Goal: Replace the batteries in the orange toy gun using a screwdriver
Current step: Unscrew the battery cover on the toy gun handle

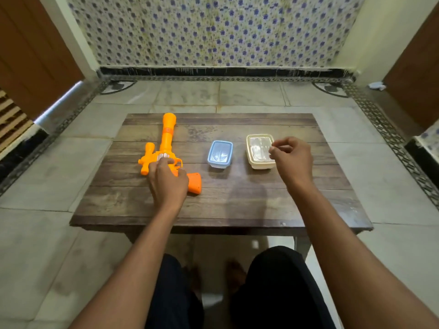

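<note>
One orange toy gun [167, 148] lies at the left of the wooden table [237, 200], barrel pointing away. The left hand [167, 181] rests on its middle, fingers curled around the body. Two lidded containers follow: a blue box [220, 153], then a cream box [259, 151]; their contents are unclear. The right hand [293, 157] hovers over the cream box, fingertips pinched together; what they hold, if anything, I cannot tell.

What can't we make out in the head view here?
- Toy gun trigger area: covered by the left hand.
- Cream box contents: blurred under its clear lid.
- Right hand fingertips: too small to tell whether they pinch anything.
- Blue box contents: unclear.
</note>
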`<state>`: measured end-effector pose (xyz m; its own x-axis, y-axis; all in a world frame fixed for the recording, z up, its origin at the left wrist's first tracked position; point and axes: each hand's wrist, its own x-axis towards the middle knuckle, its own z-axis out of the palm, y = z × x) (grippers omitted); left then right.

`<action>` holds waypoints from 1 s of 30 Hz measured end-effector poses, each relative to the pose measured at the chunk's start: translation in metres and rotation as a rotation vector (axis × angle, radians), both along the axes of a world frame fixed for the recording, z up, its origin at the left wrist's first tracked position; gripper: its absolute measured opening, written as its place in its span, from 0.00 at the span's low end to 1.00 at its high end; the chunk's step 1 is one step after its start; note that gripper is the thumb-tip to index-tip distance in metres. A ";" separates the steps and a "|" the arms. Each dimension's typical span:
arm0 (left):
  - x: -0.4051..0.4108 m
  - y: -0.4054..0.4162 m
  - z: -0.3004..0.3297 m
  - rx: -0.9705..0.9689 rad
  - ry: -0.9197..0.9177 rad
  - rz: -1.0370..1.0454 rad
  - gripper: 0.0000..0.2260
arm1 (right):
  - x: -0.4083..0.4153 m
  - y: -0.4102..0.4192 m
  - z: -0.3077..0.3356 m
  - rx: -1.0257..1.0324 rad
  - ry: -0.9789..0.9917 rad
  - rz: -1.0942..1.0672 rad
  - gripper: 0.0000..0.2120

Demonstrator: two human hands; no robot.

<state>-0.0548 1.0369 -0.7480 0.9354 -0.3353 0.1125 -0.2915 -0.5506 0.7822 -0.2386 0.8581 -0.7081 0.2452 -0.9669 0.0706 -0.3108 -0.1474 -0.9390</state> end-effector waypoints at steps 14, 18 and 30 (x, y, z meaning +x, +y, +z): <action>0.032 -0.025 -0.023 0.033 0.370 0.350 0.42 | 0.001 -0.088 -0.067 -0.084 0.416 -0.067 0.12; 0.043 -0.030 -0.028 0.003 0.373 0.437 0.43 | 0.008 -0.102 -0.071 -0.087 0.519 -0.050 0.06; 0.041 -0.016 -0.027 -0.359 0.392 0.334 0.25 | 0.007 -0.088 -0.050 -0.238 0.430 -0.141 0.05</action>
<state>-0.0136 1.0206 -0.7747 0.9778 -0.0224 -0.2084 0.1967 -0.2453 0.9493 -0.2320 0.7696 -0.7579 0.1689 -0.9621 0.2141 -0.6942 -0.2703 -0.6671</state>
